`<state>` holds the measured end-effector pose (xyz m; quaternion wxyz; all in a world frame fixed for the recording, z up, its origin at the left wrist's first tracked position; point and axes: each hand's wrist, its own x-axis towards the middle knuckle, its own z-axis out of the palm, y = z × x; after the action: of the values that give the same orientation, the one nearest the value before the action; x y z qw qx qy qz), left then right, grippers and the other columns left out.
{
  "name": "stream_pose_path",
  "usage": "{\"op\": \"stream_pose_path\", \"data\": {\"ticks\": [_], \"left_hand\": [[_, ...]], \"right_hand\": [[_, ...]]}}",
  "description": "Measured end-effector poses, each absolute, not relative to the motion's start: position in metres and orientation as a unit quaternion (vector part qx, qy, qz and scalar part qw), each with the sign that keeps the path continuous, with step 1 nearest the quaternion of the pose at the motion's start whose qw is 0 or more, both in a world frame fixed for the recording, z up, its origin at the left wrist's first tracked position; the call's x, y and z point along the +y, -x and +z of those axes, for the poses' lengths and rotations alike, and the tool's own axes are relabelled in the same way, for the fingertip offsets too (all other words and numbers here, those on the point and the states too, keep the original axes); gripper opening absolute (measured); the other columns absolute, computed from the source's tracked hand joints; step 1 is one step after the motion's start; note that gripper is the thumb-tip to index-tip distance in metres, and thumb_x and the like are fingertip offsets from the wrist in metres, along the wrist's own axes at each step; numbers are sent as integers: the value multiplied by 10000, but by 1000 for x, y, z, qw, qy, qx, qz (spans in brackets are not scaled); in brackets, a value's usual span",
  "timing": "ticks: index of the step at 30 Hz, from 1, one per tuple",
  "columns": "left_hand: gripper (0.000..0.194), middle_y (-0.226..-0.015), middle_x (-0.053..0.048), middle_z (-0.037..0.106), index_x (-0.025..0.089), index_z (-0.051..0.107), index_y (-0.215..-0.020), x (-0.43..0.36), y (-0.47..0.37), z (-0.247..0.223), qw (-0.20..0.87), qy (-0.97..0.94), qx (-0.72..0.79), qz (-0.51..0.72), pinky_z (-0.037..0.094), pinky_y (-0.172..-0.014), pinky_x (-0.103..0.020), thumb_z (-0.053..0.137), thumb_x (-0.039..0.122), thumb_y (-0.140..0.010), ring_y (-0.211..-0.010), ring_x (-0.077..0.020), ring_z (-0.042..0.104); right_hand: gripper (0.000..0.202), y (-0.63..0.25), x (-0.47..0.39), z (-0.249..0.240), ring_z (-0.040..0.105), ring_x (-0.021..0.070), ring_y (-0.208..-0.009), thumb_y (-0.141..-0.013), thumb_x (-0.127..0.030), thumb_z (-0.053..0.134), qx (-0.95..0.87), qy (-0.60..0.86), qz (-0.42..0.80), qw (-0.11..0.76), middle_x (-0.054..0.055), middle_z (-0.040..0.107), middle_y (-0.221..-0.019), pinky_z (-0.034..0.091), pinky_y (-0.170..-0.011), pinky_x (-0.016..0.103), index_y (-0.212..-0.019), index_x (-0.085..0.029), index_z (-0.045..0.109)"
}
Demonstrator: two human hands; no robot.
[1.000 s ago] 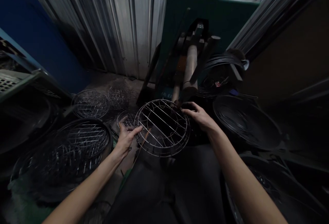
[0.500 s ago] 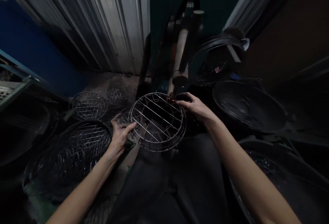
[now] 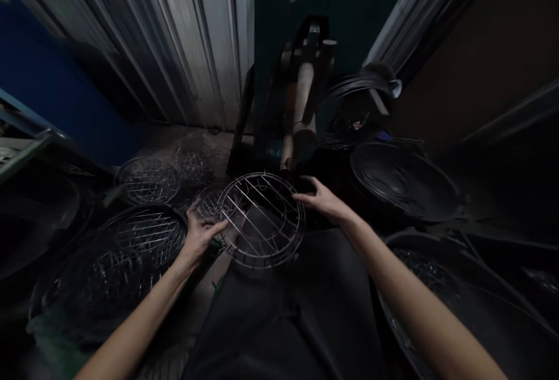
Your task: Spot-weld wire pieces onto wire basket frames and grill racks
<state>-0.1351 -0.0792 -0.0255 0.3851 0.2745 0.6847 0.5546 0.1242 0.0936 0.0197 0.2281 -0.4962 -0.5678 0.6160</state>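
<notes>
A round wire rack (image 3: 264, 217), with parallel bars across its top ring and a second ring below, is held in the air in front of my lap. My left hand (image 3: 201, 233) grips its left edge, thumb on top. On the opposite side, my right hand (image 3: 322, 198) has thumb and fingers at the rim; the far fingers are in shadow, and the contact looks light. Just beyond the rack stands a machine with a thick metal electrode arm (image 3: 304, 95), its lower tip (image 3: 287, 157) close to the rack's far edge but apart from it.
Finished-looking wire racks (image 3: 148, 179) lie on the floor at the left, and more fill a dark basin (image 3: 144, 234). At the right are a wide pan with wire rings (image 3: 386, 173) and a tub with small wire parts (image 3: 419, 263). A corrugated metal wall (image 3: 209, 36) rises behind.
The rack has come back toward me and away from the electrode tip, both hands moving with it. The orange glow at the tip is gone. The camera view has tilted up a little.
</notes>
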Motion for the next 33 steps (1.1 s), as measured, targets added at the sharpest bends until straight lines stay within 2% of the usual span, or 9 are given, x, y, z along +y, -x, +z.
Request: {"op": "stream_pose_path", "data": {"ticks": [3, 7, 10, 14, 18, 22, 25, 28, 33], "left_hand": [[1047, -800, 66, 541, 302, 192, -1376, -108, 149, -17, 387, -295, 715, 502, 467, -659, -231, 823, 306, -540, -643, -84, 569], [933, -895, -1, 627, 282, 254, -1372, -132, 159, 5, 515, -262, 651, 492, 468, -747, -252, 788, 254, -607, -824, -130, 626], [882, -802, -30, 673, 185, 291, -1347, -137, 163, 4, 579, -181, 590, 533, 477, -713, -265, 778, 198, -612, -735, -144, 655], [739, -665, -32, 671, 84, 409, -1222, -142, 158, -6, 588, -139, 557, 570, 482, -621, -249, 780, 118, -584, -602, -137, 640], [658, -629, -18, 661, 109, 440, -1175, -141, 145, -2, 585, -171, 550, 571, 476, -579, -233, 770, 111, -606, -576, -136, 638], [580, -634, 3, 642, 116, 465, -1135, -127, 129, 13, 573, -218, 537, 580, 484, -627, -239, 760, 113, -635, -591, -108, 622], [538, -620, 25, 613, 127, 470, -1123, -110, 114, 22, 582, -260, 533, 556, 478, -612, -247, 741, 123, -660, -568, -104, 601], [510, -612, 38, 588, 116, 476, -1114, -98, 98, 30, 578, -314, 534, 530, 467, -611, -242, 727, 118, -670, -557, -93, 573], [525, -776, -7, 616, 97, 472, -1153, -77, 70, 36, 560, -423, 518, 490, 477, -668, -258, 704, 96, -681, -602, -72, 564]], "right_hand": [[954, -132, 48, -12, 669, 198, -780, -634, -354, 796, -510, 499, 668, 212, 38, 695, -818, 555, -713, 311, -1416, -202, 273], [1049, -142, -7, -66, 672, 189, -867, -597, -415, 812, -409, 521, 706, 253, 3, 692, -880, 532, -838, 326, -1444, -276, 209], [1095, -144, -30, -103, 678, 189, -850, -559, -428, 825, -351, 533, 731, 243, -5, 688, -920, 537, -832, 337, -1446, -321, 193], [1104, -150, -32, -117, 670, 226, -873, -543, -470, 810, -371, 546, 727, 190, 33, 679, -976, 535, -821, 390, -1453, -290, 212], [742, -156, -25, -64, 620, 260, -986, -642, -506, 725, -548, 632, 482, 261, 68, 669, -1002, 475, -910, 432, -1283, -196, 514], [276, -134, -48, 19, 623, 213, -907, -794, -391, 646, -731, 491, 362, 306, 54, 670, -977, 487, -845, 350, -1005, -212, 658], [146, -105, -82, 55, 608, 191, -829, -861, -249, 578, -876, 266, 316, 251, 42, 675, -925, 478, -764, 317, -990, -237, 645], [253, -78, -108, 63, 563, 233, -939, -881, -140, 490, -968, 90, 184, 147, 81, 668, -1024, 431, -792, 356, -1082, -206, 629], [212, -54, -109, 68, 574, 257, -829, -807, -40, 507, -994, 50, 30, -96, 130, 660, -787, 379, -767, 374, -876, -121, 690]]}}
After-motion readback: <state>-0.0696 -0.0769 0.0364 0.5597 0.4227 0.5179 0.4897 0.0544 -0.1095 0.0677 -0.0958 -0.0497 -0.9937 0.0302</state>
